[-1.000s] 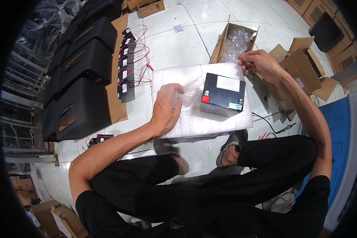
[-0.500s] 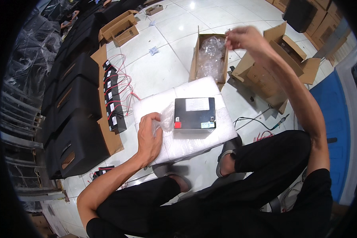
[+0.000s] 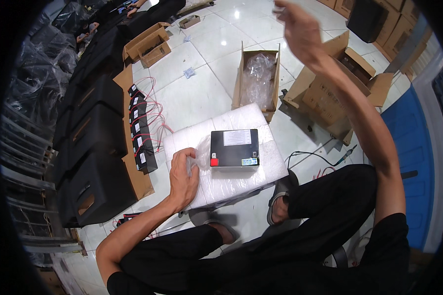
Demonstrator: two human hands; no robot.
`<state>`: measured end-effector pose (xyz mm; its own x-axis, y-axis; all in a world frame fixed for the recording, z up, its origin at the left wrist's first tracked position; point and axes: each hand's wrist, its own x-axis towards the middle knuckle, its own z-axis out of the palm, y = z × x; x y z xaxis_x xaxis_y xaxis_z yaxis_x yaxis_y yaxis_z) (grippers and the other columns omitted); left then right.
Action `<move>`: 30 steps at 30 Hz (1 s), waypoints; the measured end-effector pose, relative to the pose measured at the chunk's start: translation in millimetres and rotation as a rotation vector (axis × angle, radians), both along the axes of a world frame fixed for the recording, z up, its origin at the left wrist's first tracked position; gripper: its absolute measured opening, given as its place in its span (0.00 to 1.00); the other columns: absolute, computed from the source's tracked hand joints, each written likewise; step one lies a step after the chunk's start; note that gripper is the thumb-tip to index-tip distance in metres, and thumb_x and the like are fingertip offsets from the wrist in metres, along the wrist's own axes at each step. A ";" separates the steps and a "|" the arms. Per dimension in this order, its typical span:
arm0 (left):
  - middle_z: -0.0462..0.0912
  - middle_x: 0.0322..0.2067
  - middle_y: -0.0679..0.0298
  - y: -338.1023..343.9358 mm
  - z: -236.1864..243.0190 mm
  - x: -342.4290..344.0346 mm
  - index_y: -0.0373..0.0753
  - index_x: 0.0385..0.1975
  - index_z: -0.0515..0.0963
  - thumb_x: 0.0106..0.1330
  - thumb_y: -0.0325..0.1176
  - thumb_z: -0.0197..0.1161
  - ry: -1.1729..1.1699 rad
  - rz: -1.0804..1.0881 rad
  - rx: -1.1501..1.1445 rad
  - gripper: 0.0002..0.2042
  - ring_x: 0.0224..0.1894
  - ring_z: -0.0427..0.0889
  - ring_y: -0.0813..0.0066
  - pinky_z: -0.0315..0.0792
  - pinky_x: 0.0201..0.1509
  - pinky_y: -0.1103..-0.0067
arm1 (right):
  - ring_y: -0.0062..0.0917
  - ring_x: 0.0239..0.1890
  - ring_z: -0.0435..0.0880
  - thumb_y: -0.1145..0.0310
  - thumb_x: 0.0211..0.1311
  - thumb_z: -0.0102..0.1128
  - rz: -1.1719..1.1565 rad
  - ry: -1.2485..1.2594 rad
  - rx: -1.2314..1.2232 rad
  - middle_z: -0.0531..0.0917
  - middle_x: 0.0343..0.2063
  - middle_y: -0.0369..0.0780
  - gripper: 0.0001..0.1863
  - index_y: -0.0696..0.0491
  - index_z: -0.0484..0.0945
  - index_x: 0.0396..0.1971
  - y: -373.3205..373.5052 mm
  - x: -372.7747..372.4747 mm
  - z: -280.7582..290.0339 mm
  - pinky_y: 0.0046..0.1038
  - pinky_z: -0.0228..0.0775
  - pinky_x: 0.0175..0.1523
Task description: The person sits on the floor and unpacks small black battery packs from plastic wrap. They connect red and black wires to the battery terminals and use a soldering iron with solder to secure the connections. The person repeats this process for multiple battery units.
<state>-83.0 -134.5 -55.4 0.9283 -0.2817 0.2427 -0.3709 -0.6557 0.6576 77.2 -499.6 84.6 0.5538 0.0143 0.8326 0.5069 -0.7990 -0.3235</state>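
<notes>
On a white foam block (image 3: 221, 189) in front of me sits a black battery (image 3: 234, 147) with a pale label and one red terminal. Clear plastic film (image 3: 201, 153) lies at the battery's left side, and my left hand (image 3: 184, 176) pinches it between thumb and fingers. My right hand (image 3: 302, 34) is stretched far out, raised above the floor beyond the open carton. Motion blurs its fingers, so whether they hold anything does not show.
An open carton (image 3: 237, 91) with crumpled plastic bags stands past the foam block; a larger carton (image 3: 325, 101) is to its right. Several wired batteries (image 3: 142, 132) line the left, beside large black casings (image 3: 103, 177). A cable (image 3: 320, 155) crosses the floor at right.
My right hand has moved from above the carton's right edge to farther away and higher up. My left hand still grips the plastic film. The view has shifted slightly.
</notes>
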 end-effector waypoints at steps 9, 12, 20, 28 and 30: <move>0.73 0.43 0.52 1.4 -0.5 0.2 0.34 0.44 0.69 0.55 0.17 0.56 -0.011 -0.026 -0.001 0.16 0.51 0.72 0.51 0.65 0.59 0.65 | 0.45 0.43 0.86 0.66 0.66 0.58 -0.113 0.290 0.058 0.86 0.39 0.54 0.20 0.63 0.78 0.53 -13.3 6.3 -36.3 0.38 0.75 0.55; 0.73 0.43 0.52 1.7 0.3 0.4 0.34 0.44 0.69 0.55 0.17 0.56 -0.012 -0.025 -0.006 0.16 0.51 0.72 0.51 0.65 0.59 0.65 | 0.43 0.45 0.87 0.65 0.66 0.57 -0.124 0.365 0.096 0.86 0.41 0.55 0.20 0.62 0.79 0.53 -4.9 -10.5 -22.9 0.36 0.76 0.56; 0.75 0.42 0.53 2.2 -2.3 1.5 0.35 0.43 0.71 0.56 0.18 0.56 -0.013 -0.006 -0.049 0.15 0.51 0.72 0.51 0.66 0.58 0.65 | 0.26 0.44 0.85 0.64 0.71 0.56 0.041 0.438 0.076 0.86 0.47 0.47 0.20 0.61 0.78 0.56 33.9 -46.0 -5.3 0.28 0.79 0.50; 0.82 0.40 0.60 -9.3 53.7 40.1 0.34 0.46 0.73 0.60 0.20 0.56 0.043 0.040 -0.337 0.13 0.46 0.80 0.73 0.72 0.54 0.77 | 0.31 0.44 0.87 0.62 0.67 0.62 0.522 0.708 -0.307 0.87 0.43 0.49 0.18 0.59 0.83 0.50 116.8 -81.4 16.0 0.33 0.80 0.48; 0.82 0.39 0.62 -17.6 66.5 43.2 0.35 0.47 0.74 0.61 0.20 0.58 -0.020 0.005 -0.358 0.13 0.44 0.81 0.76 0.73 0.52 0.79 | 0.41 0.34 0.89 0.55 0.63 0.66 0.677 0.658 -0.436 0.86 0.39 0.54 0.24 0.63 0.83 0.47 137.6 -65.6 17.1 0.34 0.81 0.43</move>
<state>-39.8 -152.0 11.1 0.9234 -0.1712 0.3436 -0.3837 -0.3864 0.8388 11.6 -362.0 101.7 0.6608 0.7186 0.2167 0.7208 -0.5271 -0.4501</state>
